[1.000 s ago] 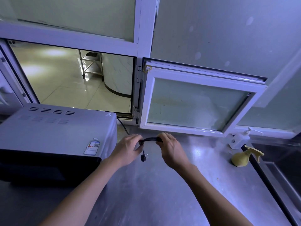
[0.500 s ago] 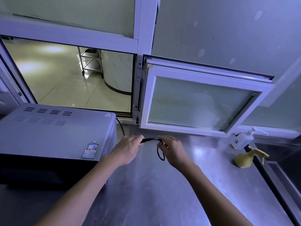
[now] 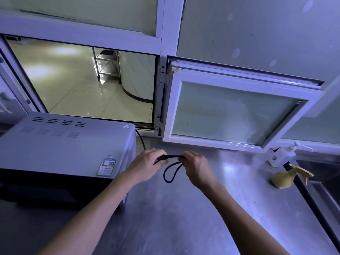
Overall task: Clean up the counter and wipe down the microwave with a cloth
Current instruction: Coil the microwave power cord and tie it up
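Note:
A grey microwave (image 3: 60,144) with a dark front stands at the left of the steel counter (image 3: 184,218). Its black power cord (image 3: 172,172) runs from behind the microwave's right side to my hands. My left hand (image 3: 147,165) grips one part of the cord just right of the microwave. My right hand (image 3: 197,167) grips the cord a short way further right. A loop of cord hangs down between them, above the counter. No cloth is visible.
A yellow spray bottle (image 3: 287,178) lies at the right near the sink edge (image 3: 312,196), with a white pump bottle (image 3: 283,153) behind it. A white-framed window pane (image 3: 231,111) stands swung open over the counter's back. An open hatch (image 3: 82,83) lies behind the microwave.
The plug that dangled between my hands a second ago is no longer visible. A loop of cord now hangs between them and has grown longer.

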The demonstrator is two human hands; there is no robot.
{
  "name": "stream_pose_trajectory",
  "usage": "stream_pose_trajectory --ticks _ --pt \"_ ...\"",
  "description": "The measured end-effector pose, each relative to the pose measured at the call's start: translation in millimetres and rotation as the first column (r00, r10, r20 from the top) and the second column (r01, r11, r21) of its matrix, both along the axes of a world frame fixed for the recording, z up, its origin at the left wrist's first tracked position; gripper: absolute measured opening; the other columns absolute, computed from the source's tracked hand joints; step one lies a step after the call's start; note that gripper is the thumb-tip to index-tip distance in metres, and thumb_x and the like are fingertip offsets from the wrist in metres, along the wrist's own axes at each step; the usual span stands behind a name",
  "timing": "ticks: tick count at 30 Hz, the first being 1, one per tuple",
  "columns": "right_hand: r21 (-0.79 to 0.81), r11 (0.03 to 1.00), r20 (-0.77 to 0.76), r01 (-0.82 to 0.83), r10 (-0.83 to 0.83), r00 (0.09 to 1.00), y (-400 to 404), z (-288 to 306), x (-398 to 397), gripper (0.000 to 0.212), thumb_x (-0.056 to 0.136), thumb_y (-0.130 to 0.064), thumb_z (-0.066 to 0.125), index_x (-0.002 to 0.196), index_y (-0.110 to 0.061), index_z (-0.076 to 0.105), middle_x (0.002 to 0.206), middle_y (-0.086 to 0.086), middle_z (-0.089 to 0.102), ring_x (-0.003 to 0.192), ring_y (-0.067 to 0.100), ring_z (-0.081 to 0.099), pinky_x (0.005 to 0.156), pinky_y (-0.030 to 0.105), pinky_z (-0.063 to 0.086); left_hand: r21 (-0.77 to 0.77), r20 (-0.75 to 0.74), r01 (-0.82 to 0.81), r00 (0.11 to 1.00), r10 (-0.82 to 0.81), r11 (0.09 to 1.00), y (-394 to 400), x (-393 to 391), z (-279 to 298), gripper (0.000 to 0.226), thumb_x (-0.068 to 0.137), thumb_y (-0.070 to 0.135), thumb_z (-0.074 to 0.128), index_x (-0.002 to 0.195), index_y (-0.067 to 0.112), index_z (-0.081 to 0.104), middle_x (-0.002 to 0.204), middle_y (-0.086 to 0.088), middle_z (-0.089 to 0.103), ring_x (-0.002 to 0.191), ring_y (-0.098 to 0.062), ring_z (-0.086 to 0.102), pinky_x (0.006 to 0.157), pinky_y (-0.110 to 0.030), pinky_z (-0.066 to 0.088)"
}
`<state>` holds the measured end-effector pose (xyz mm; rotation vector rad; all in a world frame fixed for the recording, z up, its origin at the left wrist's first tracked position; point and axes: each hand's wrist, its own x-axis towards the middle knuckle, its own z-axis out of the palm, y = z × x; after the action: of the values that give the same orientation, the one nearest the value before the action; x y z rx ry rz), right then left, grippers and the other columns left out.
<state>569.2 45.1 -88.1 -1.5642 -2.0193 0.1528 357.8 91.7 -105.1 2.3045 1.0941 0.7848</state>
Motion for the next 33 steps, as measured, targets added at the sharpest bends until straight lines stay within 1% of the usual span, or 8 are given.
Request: stream_pose_trajectory --ticks 9,14,16,18,21,24,27,33 --pt "-0.172 0.982 -0.431 0.075 -0.144 0.891 -5.9 30.4 -7.0 0.018 0.095 -0.009 0.057 0.078 -0.011 0.065 0.064 0.003 0.065 0.064 0.018 0.062 0.065 0.032 0.048 -0.014 0.102 -0.068 0.992 0.069 0.998 14.2 1.6 -8.5 0.028 0.099 0.04 0.054 0.116 0.018 0.056 0.104 0.01 0.062 0.094 0.002 0.055 0.078 -0.009 0.04" --pt "-0.234 0.966 -0.534 0.115 -0.226 0.815 13.3 44.0 -13.1 0.025 0.096 -0.015 0.056 0.074 -0.022 0.065 0.063 0.003 0.068 0.066 0.02 0.066 0.064 0.031 0.049 -0.183 0.194 -0.099 0.972 0.135 0.978 18.1 9.9 -6.6 0.026 0.102 0.043 0.044 0.118 0.024 0.053 0.105 0.008 0.063 0.098 -0.004 0.057 0.082 -0.026 0.045" --pt "-0.232 0.965 -0.549 0.119 -0.231 0.803 24.7 48.6 -15.4 0.023 0.096 -0.017 0.056 0.076 -0.02 0.067 0.062 0.004 0.068 0.066 0.021 0.066 0.063 0.033 0.048 -0.144 0.117 -0.083 0.988 0.1 0.986 17.8 7.2 -7.3 0.041 0.097 0.057 0.045 0.12 0.024 0.05 0.111 0.01 0.059 0.101 -0.003 0.053 0.084 -0.02 0.043" --pt "-0.228 0.968 -0.555 0.102 -0.216 0.803 36.0 52.9 -19.2 0.021 0.096 -0.017 0.056 0.08 -0.017 0.069 0.064 0.005 0.069 0.066 0.02 0.067 0.062 0.033 0.049 -0.085 0.026 -0.102 0.994 0.104 0.991 19.4 5.5 -7.3 0.055 0.087 0.064 0.053 0.124 0.023 0.046 0.107 0.015 0.054 0.096 0.002 0.049 0.077 -0.012 0.038" --pt "-0.226 0.971 -0.589 0.075 -0.197 0.784 52.6 57.7 -26.1 0.019 0.096 -0.015 0.057 0.084 -0.014 0.071 0.065 0.007 0.07 0.064 0.02 0.068 0.066 0.033 0.052 -0.061 0.029 -0.144 0.989 0.146 0.988 32.4 3.1 -8.6 0.049 0.089 0.056 0.058 0.122 0.021 0.046 0.094 0.011 0.059 0.085 -0.007 0.056 0.071 -0.029 0.047" --pt "-0.225 0.973 -0.663 0.046 -0.188 0.725 70.7 60.2 -30.0 0.016 0.097 -0.014 0.058 0.088 -0.012 0.072 0.068 0.012 0.071 0.064 0.025 0.07 0.074 0.044 0.059 -0.165 0.087 -0.168 0.979 0.184 0.972 47.7 -0.6 2.6 0.036 0.095 0.049 0.052 0.11 0.016 0.053 0.087 0.001 0.065 0.078 -0.014 0.063 0.068 -0.041 0.051" --pt "-0.227 0.974 -0.672 0.023 -0.174 0.72 88.7 63.9 -34.9 0.016 0.097 -0.015 0.058 0.089 -0.014 0.072 0.069 0.013 0.071 0.064 0.027 0.071 0.077 0.05 0.059 -0.272 0.108 -0.167 0.973 0.202 0.948 56.7 -5.0 19.6 0.014 0.1 0.032 0.054 0.088 0.024 0.051 0.069 0.005 0.059 0.055 -0.003 0.052 0.055 -0.022 0.039" --pt "-0.211 0.977 -0.62 -0.016 -0.122 0.775 119.5 79.3 -42.1 0.018 0.097 -0.018 0.059 0.086 -0.022 0.073 0.067 0.007 0.071 0.062 0.024 0.071 0.073 0.047 0.06 -0.348 0.123 -0.138 0.974 0.191 0.927 78.1 -16.7 34.0 0.019 0.102 0.032 0.05 0.083 0.029 0.049 0.064 0.007 0.051 0.053 -0.008 0.043 0.053 -0.025 0.035"
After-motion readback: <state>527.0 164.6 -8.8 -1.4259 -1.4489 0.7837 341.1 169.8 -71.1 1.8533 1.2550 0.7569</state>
